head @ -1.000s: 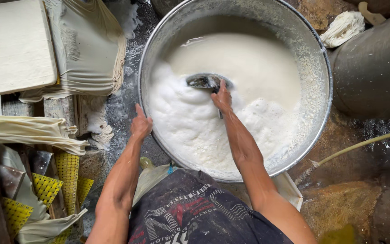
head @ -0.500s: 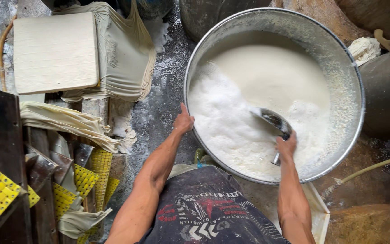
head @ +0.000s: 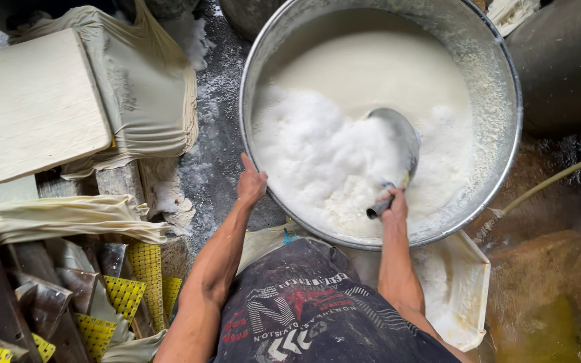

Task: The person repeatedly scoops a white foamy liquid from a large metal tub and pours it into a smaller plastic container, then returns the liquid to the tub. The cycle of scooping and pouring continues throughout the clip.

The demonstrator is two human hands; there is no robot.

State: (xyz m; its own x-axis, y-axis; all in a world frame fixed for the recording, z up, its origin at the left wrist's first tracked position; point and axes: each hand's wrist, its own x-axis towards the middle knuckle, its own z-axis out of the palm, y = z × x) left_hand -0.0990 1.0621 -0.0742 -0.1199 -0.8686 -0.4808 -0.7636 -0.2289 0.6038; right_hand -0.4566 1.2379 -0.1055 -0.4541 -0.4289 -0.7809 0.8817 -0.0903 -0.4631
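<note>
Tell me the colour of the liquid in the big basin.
White liquid, foamy near the scoop; head view.
</note>
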